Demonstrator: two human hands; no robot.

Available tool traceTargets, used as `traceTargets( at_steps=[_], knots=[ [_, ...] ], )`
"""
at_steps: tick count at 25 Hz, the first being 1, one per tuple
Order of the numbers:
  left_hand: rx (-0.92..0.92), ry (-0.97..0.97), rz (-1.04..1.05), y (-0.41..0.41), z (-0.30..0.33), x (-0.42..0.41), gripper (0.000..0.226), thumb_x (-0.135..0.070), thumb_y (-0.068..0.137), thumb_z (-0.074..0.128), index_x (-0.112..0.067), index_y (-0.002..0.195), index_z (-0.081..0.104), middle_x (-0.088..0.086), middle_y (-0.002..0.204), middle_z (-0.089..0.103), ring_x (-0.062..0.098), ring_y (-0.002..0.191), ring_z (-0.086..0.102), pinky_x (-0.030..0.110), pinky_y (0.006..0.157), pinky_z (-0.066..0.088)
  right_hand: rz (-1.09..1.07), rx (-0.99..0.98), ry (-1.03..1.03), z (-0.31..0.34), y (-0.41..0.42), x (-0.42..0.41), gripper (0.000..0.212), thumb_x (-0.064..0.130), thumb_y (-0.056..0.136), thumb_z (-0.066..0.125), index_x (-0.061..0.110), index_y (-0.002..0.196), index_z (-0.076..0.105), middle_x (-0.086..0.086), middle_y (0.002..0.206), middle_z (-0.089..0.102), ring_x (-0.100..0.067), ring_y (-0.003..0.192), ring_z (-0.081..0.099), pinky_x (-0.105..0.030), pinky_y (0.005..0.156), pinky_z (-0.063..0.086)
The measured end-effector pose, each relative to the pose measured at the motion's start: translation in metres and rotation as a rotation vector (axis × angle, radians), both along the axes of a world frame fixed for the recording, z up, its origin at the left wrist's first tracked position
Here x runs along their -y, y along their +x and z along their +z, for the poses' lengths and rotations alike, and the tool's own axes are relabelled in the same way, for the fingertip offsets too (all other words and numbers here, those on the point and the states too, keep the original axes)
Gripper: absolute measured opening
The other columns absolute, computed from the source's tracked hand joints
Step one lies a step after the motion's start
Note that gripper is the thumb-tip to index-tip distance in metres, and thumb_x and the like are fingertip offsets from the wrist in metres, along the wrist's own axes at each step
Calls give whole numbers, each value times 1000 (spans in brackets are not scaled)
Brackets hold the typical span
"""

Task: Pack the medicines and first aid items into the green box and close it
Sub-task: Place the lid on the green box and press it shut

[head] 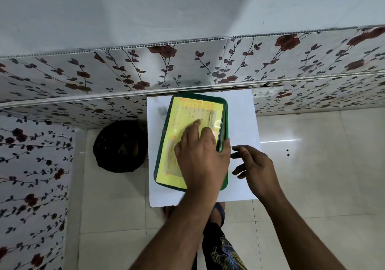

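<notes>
Green box (164,133): on white table (241,113), lid down, yellow label (183,111) uppermost; contents hidden. Left hand (203,155): flat, palm pressing lid, grasping nothing. Right hand (253,163): just right of the box's edge, fingers spread, empty, over bare tabletop. Black bin (119,147): on floor, left.

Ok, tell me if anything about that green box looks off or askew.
The green box sits turned at an angle on the white board, not square to it. Along its right side a gap shows between lid and base, so it looks not fully shut. The left hand presses on the yellow lid label; the right hand hovers beside it.
</notes>
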State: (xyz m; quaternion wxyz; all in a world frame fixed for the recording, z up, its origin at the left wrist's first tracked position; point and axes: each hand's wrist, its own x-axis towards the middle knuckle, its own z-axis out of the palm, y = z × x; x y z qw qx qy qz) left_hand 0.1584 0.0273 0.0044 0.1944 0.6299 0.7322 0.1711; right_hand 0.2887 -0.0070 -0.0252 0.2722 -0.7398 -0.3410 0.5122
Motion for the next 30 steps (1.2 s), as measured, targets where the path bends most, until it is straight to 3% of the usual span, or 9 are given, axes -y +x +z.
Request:
traceTargets(
  at_steps=[3,7,11,15,19,21,25,28,30],
  knots=[
    [180,122,183,-46,-4,-15,32,-41,84,65,-17,106,64,5,128,59,19,113,56,43,91,49,-7,61,58,1,-3,-3,23,27,99,49,26,113,67,6,99,71,-7,71,68,-25,64,48],
    [627,-399,252,-91,-11,-29,50,-41,92,58,-36,140,45,-14,127,60,9,118,57,33,93,47,67,7,18,6,-14,-10,39,41,93,58,33,131,54,9,110,64,-4,97,62,-17,72,45],
    [710,-435,192,-79,-17,-23,45,-35,95,57,-48,135,43,-21,118,65,0,103,63,37,89,52,124,-30,-5,5,-22,-16,48,41,93,58,29,138,49,8,120,60,-5,99,61,-17,72,50],
    [737,-459,245,-76,-18,-19,44,-34,94,58,-47,133,43,-23,113,63,4,103,63,39,89,52,111,-75,-32,4,-19,-19,41,31,96,58,29,136,51,6,123,60,-14,103,64,-32,79,58],
    [704,-389,257,-74,-13,-42,53,-47,91,57,-38,140,39,-17,124,58,8,110,59,37,93,48,32,1,29,9,-18,-40,42,36,96,54,29,138,50,8,120,59,-5,101,59,-15,71,45],
    [736,-356,238,-71,-18,-74,48,-49,94,51,-33,139,44,-15,122,57,4,108,56,26,88,44,-126,-57,86,6,-23,-71,41,39,98,50,25,137,52,6,120,62,-7,103,60,-20,73,46],
    [790,-405,214,-59,-28,-111,27,-45,99,42,-28,107,62,-9,96,65,8,88,60,25,75,44,-211,-114,78,-11,-40,-122,35,37,100,44,12,107,68,2,93,69,-16,87,64,-31,76,46],
    [834,-360,247,-58,-35,-108,20,-40,101,40,-36,99,59,-15,91,64,-3,81,58,15,69,44,-276,-154,97,-16,-44,-123,34,34,101,45,11,89,67,0,76,65,-17,72,60,-30,68,45],
    [862,-338,274,-57,-40,-109,21,-37,101,42,-30,95,61,-9,85,62,7,76,56,20,67,43,-308,-162,101,-15,-45,-123,33,31,101,45,12,84,65,0,73,63,-17,69,58,-29,66,44]
  ],
)
